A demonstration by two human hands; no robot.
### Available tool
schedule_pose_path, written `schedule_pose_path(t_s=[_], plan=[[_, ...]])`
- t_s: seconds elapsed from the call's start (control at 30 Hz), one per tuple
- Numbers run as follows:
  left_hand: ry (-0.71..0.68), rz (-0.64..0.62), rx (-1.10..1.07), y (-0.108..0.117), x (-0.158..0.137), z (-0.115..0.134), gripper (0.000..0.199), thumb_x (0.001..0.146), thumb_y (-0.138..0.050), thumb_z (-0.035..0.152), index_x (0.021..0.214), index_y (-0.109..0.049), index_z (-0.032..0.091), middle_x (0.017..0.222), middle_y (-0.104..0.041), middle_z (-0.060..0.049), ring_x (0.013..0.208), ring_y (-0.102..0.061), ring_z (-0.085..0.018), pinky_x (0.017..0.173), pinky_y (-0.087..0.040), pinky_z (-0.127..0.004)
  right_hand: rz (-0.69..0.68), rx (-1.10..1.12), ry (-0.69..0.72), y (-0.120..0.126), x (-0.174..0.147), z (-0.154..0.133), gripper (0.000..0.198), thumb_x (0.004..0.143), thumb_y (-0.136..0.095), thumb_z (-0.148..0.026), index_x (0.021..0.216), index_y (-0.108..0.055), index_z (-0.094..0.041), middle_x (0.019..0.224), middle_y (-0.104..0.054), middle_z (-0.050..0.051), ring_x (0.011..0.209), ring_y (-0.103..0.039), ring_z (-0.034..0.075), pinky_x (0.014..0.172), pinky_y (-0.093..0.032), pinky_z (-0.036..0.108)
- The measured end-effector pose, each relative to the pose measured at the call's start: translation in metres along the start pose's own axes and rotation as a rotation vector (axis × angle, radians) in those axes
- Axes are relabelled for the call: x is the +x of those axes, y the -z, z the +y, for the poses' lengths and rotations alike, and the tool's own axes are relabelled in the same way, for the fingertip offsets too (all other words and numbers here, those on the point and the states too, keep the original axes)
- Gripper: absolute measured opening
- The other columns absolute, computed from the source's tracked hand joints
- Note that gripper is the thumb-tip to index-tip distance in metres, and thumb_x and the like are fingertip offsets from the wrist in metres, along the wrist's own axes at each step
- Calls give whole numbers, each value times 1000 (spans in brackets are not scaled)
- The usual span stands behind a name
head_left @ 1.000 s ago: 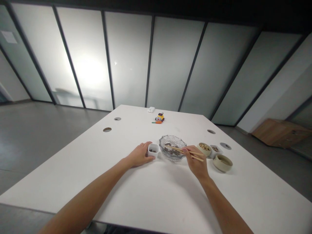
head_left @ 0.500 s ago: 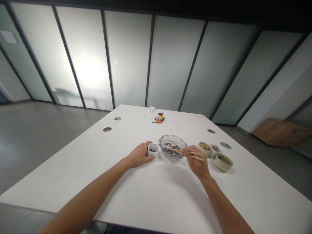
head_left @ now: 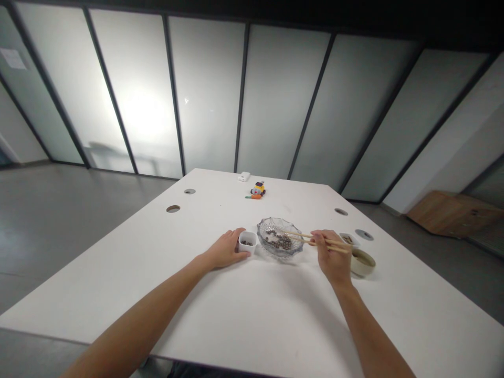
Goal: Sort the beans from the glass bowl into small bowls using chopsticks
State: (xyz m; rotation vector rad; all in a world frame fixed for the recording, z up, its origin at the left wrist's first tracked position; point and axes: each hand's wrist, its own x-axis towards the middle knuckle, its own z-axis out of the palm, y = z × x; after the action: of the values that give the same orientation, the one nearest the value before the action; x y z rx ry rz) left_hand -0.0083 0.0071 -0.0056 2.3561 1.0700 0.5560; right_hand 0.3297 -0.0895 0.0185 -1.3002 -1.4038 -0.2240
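Observation:
My left hand (head_left: 227,249) is closed around the left side of a small white square cup (head_left: 248,250), which has a few dark beans (head_left: 247,243) at its bottom. Just right of the cup stands a scalloped clear glass bowl (head_left: 275,254) with many brown-black beans in it. My right hand (head_left: 333,257) grips a pair of wooden chopsticks (head_left: 326,242) to the right of the bowl. Their tips reach over the bowl among the beans; whether they pinch one is too small to tell.
Behind my right hand sit a white dish (head_left: 350,240) with small brown pieces and a beige round bowl (head_left: 363,265). Farther back on the white table (head_left: 220,310) lie a toy car (head_left: 258,189), a toy carrot (head_left: 254,197) and a white device (head_left: 244,176). Several round holes pierce the tabletop.
My right hand has moved right with the chopsticks, their tips shifting toward the bowl's right side. It now covers the bowl of pale nuts. My left hand and the cup have stayed put.

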Motion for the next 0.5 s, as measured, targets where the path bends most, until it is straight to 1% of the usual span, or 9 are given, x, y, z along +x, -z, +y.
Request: schedule_pose_path(t_s=[0.1,0.2,0.33,0.4,0.5], plan=[[-14,6,-4,1,-1,1,71,94,-76,50,156,-56,22,143,-71,-18,133,-67,-40,114,-55,-54,-51,30,-40,-2,0,9,55,105,-63,-75,106,-85,-24,91,-84,10,75,-77,27,76,-60,44],[-21,19,-12,0,0,0,69,93,-78,50,154,-58,24,146,-71,-17,134,-67,-39,114,-55,-53,-114,68,-47,-7,-3,14,59,102,-68,-77,110,-87,-22,96,-86,12,80,-78,28,79,-63,45],[-16,12,-5,-2,2,-4,73,93,-78,50,157,-55,23,146,-71,-18,135,-67,-40,116,-53,-55,-154,104,-45,-16,0,16,61,100,-68,-81,102,-87,-22,99,-87,13,85,-80,28,80,-65,44],[-17,12,1,-4,3,-6,73,93,-78,51,156,-55,23,143,-72,-17,134,-68,-40,115,-54,-55,-176,106,-31,-21,9,15,64,100,-65,-83,96,-86,-23,99,-87,13,87,-81,29,81,-65,43],[-25,19,1,-6,5,-8,72,93,-79,51,155,-56,25,144,-72,-17,134,-68,-41,116,-54,-55,-205,78,-12,-30,28,14,68,100,-60,-86,88,-83,-24,92,-85,12,85,-80,28,81,-64,42]])
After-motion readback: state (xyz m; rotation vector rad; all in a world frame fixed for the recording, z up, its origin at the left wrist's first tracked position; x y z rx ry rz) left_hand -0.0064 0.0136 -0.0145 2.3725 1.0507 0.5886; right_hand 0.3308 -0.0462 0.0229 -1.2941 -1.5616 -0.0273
